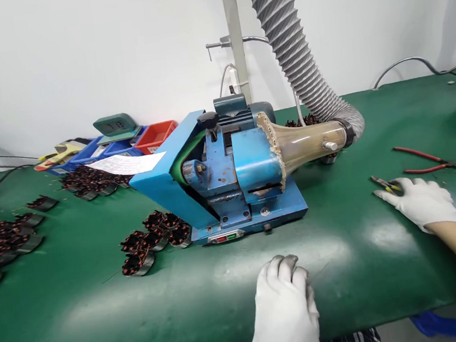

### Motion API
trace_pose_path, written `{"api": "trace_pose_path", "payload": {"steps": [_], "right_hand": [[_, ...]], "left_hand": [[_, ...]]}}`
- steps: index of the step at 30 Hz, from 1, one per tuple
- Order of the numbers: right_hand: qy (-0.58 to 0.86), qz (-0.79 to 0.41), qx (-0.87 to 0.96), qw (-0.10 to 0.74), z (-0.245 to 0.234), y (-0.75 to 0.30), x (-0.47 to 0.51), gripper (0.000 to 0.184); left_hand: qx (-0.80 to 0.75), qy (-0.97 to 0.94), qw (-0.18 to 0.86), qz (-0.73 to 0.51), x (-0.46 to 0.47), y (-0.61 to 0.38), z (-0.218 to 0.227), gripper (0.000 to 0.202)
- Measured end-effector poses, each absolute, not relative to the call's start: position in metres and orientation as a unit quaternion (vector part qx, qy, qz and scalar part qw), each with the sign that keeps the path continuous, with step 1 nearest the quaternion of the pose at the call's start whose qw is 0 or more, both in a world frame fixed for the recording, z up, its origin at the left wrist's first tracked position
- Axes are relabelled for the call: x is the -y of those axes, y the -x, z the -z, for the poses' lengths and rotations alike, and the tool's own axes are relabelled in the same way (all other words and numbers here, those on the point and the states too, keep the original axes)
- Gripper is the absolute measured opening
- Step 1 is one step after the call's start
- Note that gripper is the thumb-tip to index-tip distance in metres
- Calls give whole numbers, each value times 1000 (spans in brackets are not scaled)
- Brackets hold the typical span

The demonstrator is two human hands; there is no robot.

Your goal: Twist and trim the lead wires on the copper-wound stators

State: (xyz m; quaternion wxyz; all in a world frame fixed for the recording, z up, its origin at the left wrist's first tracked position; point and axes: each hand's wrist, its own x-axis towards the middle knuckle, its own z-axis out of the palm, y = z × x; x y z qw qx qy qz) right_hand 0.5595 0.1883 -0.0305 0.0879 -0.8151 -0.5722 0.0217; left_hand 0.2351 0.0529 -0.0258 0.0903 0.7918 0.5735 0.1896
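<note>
White-gloved, my right grip (425,202) is covering nippers (384,184), risking their slipping if loose; clench unclear, likewise my left grip's (284,308).

Workshop: belt machine (216,178), ducting hose (291,37), wound coils (157,236).

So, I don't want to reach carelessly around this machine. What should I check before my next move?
1. Left hand off the blue machine: ok, it is in front of the base, apart from it.
2. Right hand at the yellow-handled pliers: ok.
3. Firm grip on those pliers: cannot tell, the fingers hide part of the handles.
4. Red-handled pliers shut: not ok, handles spread.
5. Machine switched off: cannot tell.
</note>
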Motion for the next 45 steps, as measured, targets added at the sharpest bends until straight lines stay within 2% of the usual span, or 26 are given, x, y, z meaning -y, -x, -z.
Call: {"api": "trace_pose_path", "payload": {"steps": [2, 6, 8, 9, 10, 12, 14, 18, 25, 29, 38, 45], "right_hand": [[838, -49, 534, 102, 31, -557, -189, 64], [840, -110, 501, 174, 38, -531, -160, 50], [796, -209, 532, 201, 39, -506, -130, 45], [752, -287, 557, 207, 38, -492, -113, 44], [691, -414, 551, 220, 36, -476, -96, 46], [596, -585, 529, 150, 26, -448, -69, 43], [535, -653, 529, 80, 14, -426, -55, 37], [520, -651, 552, 42, 0, -409, -54, 31], [563, -582, 585, -37, -4, -409, -57, 32], [584, -578, 569, -4, -5, -408, -52, 37], [588, -550, 594, 5, 19, -406, -44, 45], [587, -608, 526, 94, 46, -410, -29, 42]], "left_hand": [[-579, -786, 149, -153, -53, -237, 28, 18], [-588, -752, 258, -147, -54, -235, 32, 24], [-591, -735, 286, -171, -55, -233, 32, 24], [-590, -728, 298, -182, -56, -232, 32, 23], [-589, -722, 308, -191, -56, -232, 31, 22], [-586, -715, 321, -203, -58, -231, 31, 20], [-585, -713, 328, -205, -58, -231, 32, 19], [-589, -712, 332, -190, -56, -230, 34, 18], [-580, -710, 345, -202, -54, -230, 35, 20], [-577, -710, 345, -209, -54, -229, 36, 21], [-563, -728, 328, -213, -54, -228, 39, 20], [-560, -731, 329, -209, -53, -227, 40, 21]]}}
